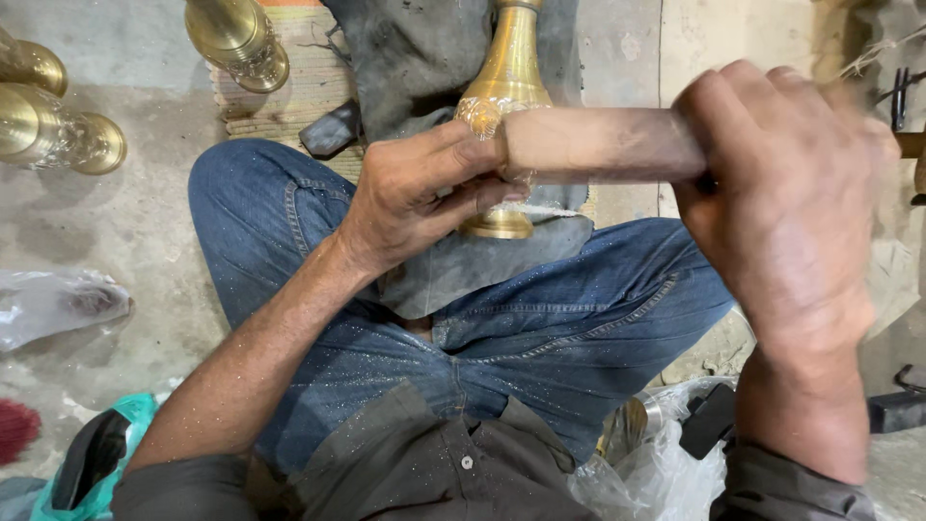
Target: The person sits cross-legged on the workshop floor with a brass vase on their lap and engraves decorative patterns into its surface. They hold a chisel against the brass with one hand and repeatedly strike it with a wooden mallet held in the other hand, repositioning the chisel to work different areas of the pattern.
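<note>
Concrete floor, woven mat at top centre, dark cloth over crossed denim knees. Brass vase upright at centre on cloth. Left hand pinching vase waist, fingers pressed together. Right hand, blurred, closed tight round wooden handle lying across vase. More brass vases lying upper left. Plastic bags at bottom right.

The brass vase at upper centre is polished yellow metal, glossy, with fine engraved texture. The handle across it looks like smooth, worn, matt brown wood. Under the vase lies dull grey cloth. The jeans are blue denim speckled with glittering dust. The floor is rough, matt concrete.
</note>
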